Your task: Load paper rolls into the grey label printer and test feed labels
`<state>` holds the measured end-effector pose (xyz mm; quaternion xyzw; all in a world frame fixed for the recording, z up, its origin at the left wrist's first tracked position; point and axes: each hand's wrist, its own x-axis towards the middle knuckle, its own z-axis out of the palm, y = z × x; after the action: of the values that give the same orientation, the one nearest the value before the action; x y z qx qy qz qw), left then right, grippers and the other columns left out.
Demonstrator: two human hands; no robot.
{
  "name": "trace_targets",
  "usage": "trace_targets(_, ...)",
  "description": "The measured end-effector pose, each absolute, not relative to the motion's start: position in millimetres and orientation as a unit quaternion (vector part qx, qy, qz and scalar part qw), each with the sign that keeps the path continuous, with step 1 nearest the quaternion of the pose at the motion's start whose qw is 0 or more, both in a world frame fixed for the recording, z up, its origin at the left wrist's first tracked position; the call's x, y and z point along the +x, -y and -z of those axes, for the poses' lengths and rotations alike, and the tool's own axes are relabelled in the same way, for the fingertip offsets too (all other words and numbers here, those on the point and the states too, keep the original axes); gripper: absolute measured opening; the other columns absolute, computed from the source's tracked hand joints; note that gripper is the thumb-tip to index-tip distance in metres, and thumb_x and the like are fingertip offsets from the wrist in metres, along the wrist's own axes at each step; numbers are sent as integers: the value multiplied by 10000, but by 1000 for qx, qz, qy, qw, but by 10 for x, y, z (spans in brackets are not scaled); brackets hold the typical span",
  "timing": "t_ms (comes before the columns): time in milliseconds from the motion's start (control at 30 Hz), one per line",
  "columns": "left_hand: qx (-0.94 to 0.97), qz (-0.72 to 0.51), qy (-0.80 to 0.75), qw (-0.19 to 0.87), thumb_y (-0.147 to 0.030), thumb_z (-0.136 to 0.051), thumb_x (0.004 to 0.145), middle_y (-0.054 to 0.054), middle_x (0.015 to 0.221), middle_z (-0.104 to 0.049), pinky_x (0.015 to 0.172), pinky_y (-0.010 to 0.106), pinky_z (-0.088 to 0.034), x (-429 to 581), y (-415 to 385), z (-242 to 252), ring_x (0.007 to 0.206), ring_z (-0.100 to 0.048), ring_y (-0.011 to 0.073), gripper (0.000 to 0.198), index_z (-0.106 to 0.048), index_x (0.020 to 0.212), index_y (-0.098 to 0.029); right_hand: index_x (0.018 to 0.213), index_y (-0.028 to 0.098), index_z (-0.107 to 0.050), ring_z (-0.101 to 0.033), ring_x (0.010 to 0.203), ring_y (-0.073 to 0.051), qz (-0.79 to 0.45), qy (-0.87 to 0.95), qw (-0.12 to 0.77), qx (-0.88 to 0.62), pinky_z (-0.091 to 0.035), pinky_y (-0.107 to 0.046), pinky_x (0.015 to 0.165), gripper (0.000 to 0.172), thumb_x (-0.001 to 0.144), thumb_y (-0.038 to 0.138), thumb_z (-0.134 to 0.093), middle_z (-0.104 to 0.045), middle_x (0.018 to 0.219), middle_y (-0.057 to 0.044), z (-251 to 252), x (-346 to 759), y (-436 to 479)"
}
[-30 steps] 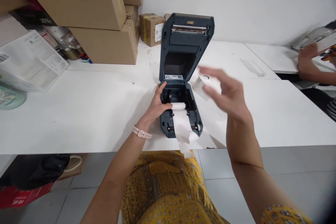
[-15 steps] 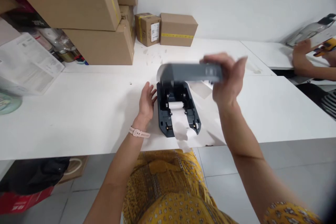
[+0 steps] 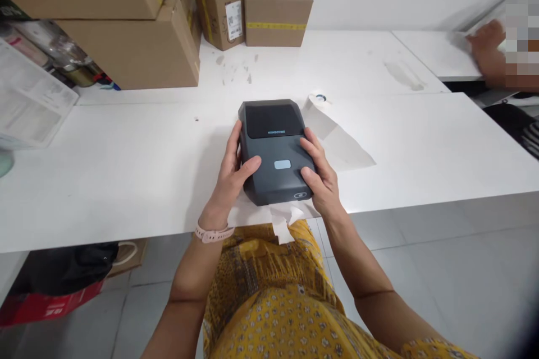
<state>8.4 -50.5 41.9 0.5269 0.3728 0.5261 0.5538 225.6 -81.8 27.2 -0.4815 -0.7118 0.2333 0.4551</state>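
A dark blue-grey label printer [image 3: 269, 148] sits near the front edge of the white table, its lid down. The lid has a black window and a light blue button [image 3: 282, 164]. My left hand [image 3: 233, 171] grips the printer's left side, thumb on top of the lid. Along the right side my right hand [image 3: 320, 171] is curled, thumb and fingers resting on the lid's edge. Torn white paper [image 3: 283, 228] sticks out from the printer's front and hangs over the table edge. The paper roll inside is hidden by the lid.
A loose strip of white paper [image 3: 339, 143] lies right of the printer. Cardboard boxes [image 3: 275, 14] stand at the back, with larger ones [image 3: 130, 53] stacked at left beside a clear package [image 3: 33, 90]. Another person's hand [image 3: 486, 45] is at the far right.
The lid came down over the printer's open inside and covered the roll. My right hand moved down and left onto the lid; my left hand now holds the printer's left side.
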Motion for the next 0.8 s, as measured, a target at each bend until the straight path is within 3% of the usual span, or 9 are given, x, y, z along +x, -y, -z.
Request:
trace_targets(133,528,-539,-384,532,-526,-719,932,-81,1773,-301,1376,452,-200,148,604,-395,1682,-159,312,740,-398,1596,-463,1614,387,-402,-209,1674,-281,-210,720,465,-471,-256,-586,1355,515,1107,425,-322,-229,1798,24,-228,2204,826)
trace_targets(233,497,-607,-434,442,-479,-768,904,16,1645,-502,1255,433,-409,247,750,-332,1562,-421,300,635,-540,1487,-371,1491,405,-567,-268,1655,-285,-245,690,530,-428,-237,-588,1361,423,1095,439,-420,-330,1762,44,-208,2178,814)
trace_targets(300,446,-688,-479,315,-411,-780,904,47,1439,-649,1079,369,-533,316,985,-262,1313,-630,232,471,-633,1339,-306,1381,404,-665,-317,1636,-283,-271,663,566,-408,-255,-579,1357,349,1076,449,-500,-407,1723,58,-198,2164,803)
trace_targets(367,391,-752,-490,204,-373,-743,929,-11,968,-714,804,272,-555,362,1283,-188,837,-666,128,179,-686,1059,-264,1317,392,-709,-344,1623,-280,-283,646,583,-404,-271,-573,1351,313,1071,452,-525,-443,1702,59,-190,2152,793)
trace_targets(400,389,-745,-485,240,-388,-677,971,-35,746,-641,664,242,-505,377,1422,-160,647,-578,104,168,-670,893,-240,1295,385,-721,-351,1619,-279,-284,641,588,-404,-274,-573,1349,305,1071,454,-525,-454,1695,57,-187,2148,789)
trace_targets(433,404,-692,-496,335,-422,-623,998,-31,653,-593,575,235,-452,388,1536,-144,568,-526,98,296,-655,786,-218,1275,380,-730,-354,1617,-279,-283,638,592,-404,-273,-574,1349,300,1072,457,-524,-462,1689,55,-185,2145,787)
trace_targets(567,364,-418,-489,674,-656,-610,896,-7,516,-540,439,248,-362,469,1646,-211,456,-486,113,536,-625,635,-188,1227,362,-739,-341,1623,-279,-280,640,592,-403,-269,-580,1345,298,1073,481,-514,-468,1685,44,-182,2150,780)
trace_targets(667,330,-385,-473,720,-682,-695,792,-9,505,-544,396,228,-296,566,1530,-324,421,-445,90,541,-634,618,-173,1224,347,-732,-338,1625,-274,-282,645,580,-410,-279,-579,1339,317,1077,499,-496,-457,1694,26,-177,2165,781)
trace_targets(800,367,-393,-467,702,-656,-700,834,-17,494,-534,410,208,-295,634,1497,-332,414,-411,65,546,-620,606,-167,1227,337,-725,-346,1620,-271,-288,647,577,-408,-289,-577,1331,319,1079,497,-492,-448,1701,8,-170,2170,787)
